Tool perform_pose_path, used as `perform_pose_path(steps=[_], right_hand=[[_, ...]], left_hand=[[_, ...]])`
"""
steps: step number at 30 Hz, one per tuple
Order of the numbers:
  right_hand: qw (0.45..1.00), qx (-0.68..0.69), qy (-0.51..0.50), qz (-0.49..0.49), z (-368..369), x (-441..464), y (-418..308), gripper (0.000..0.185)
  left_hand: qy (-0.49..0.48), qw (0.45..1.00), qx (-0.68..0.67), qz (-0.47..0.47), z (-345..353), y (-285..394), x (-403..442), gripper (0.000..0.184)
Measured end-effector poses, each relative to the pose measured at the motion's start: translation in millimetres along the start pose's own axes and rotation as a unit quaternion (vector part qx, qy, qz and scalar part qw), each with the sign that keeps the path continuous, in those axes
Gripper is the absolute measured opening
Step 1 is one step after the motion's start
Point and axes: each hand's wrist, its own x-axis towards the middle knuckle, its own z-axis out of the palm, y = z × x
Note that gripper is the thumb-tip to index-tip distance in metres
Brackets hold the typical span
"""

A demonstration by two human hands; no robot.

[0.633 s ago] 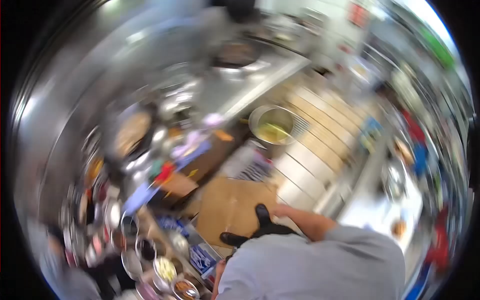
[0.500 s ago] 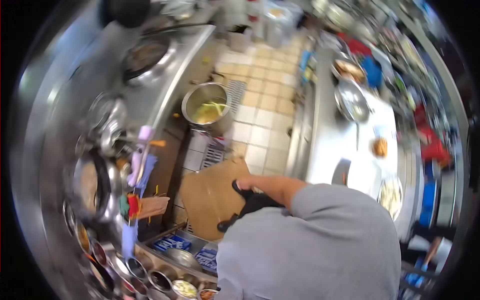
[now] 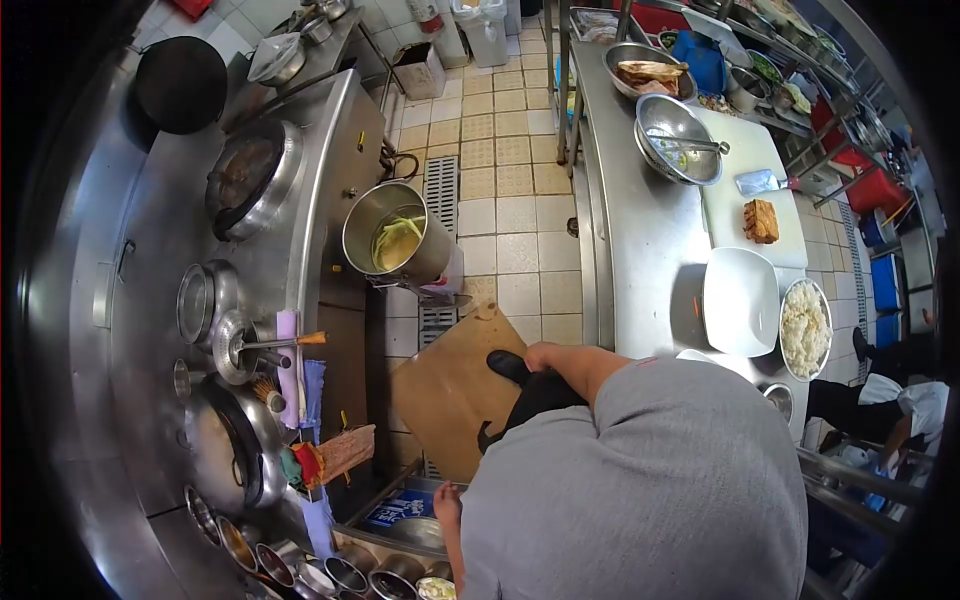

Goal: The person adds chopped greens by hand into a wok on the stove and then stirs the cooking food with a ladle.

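My left hand [image 3: 447, 504] hangs low at my side, near a recess below the stove edge that has a blue printed box [image 3: 392, 508] and a round metal lid or bowl [image 3: 418, 531]. Its fingers look loosely apart, with nothing seen in them. Beside my black shoe [image 3: 508, 366] is my right hand [image 3: 541, 357], above a brown cardboard sheet [image 3: 450, 395] on the floor. The fingers of that hand are hidden, and I see no object in it. A tall metal pot [image 3: 430, 252] with yellowish liquid and pale green stalks stands beyond the cardboard.
Left, the steel stove [image 3: 320, 150] carries woks, ladles and hanging cloths [image 3: 290, 365]. The right counter [image 3: 640, 260] bears metal bowls, a cleaver [image 3: 764, 182], browned meat [image 3: 760, 221], a white dish [image 3: 740, 300] and rice [image 3: 805, 328]. Another person [image 3: 915, 415] is at far right.
My right hand has drawn back to the right, closer to my body. My left hand has come into view. The blurred view has steadied and shifted.
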Motion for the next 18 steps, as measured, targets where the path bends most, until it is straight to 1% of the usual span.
perform_pose_path(steps=[1, 3, 4, 6, 7, 8, 9, 10, 12, 15, 17, 18], right_hand=[[1.0, -0.002, 0.001, 0.0, -4, 2, 1, 0.018], [1.0, 0.006, -0.016, 0.003, -14, 4, 2, 0.02], [1.0, 0.004, -0.017, 0.003, -19, 5, 4, 0.02], [0.994, -0.044, -0.035, -0.088, -35, 1, 1, 0.024], [0.994, -0.047, -0.035, -0.088, -39, -2, -6, 0.024], [0.998, -0.027, 0.019, -0.055, -39, -2, -10, 0.026], [0.997, -0.008, 0.073, -0.021, -39, -2, -13, 0.028], [0.997, -0.013, 0.072, -0.023, -39, -2, -15, 0.028], [1.0, -0.011, 0.016, -0.004, -41, 1, -19, 0.03], [0.999, -0.039, 0.02, -0.017, -26, 16, -17, 0.029], [0.997, -0.056, -0.017, -0.044, -25, 12, -18, 0.03], [0.995, -0.074, -0.011, -0.063, -19, 16, -14, 0.03]], left_hand=[[-0.002, 0.985, -0.17, -0.027, 6, 8, -1, 0.021], [-0.001, 0.987, -0.161, -0.025, 17, 0, 0, 0.021], [0.0, 0.997, -0.074, -0.019, 22, -5, -2, 0.021], [0.002, 0.993, 0.12, -0.001, 31, -18, -6, 0.02], [0.002, 0.988, 0.151, -0.006, 35, -25, -9, 0.02], [0.002, 0.984, 0.179, -0.008, 38, -29, -12, 0.02], [0.002, 0.98, 0.2, -0.012, 41, -34, -16, 0.02], [0.003, 0.978, 0.21, -0.015, 42, -38, -20, 0.02], [0.007, 0.974, 0.227, -0.019, 45, -44, -26, 0.02], [0.021, 0.973, 0.23, -0.022, 47, -49, -36, 0.019], [0.034, 0.974, 0.225, -0.022, 50, -52, -41, 0.019], [0.042, 0.974, 0.22, -0.023, 51, -54, -46, 0.019]])
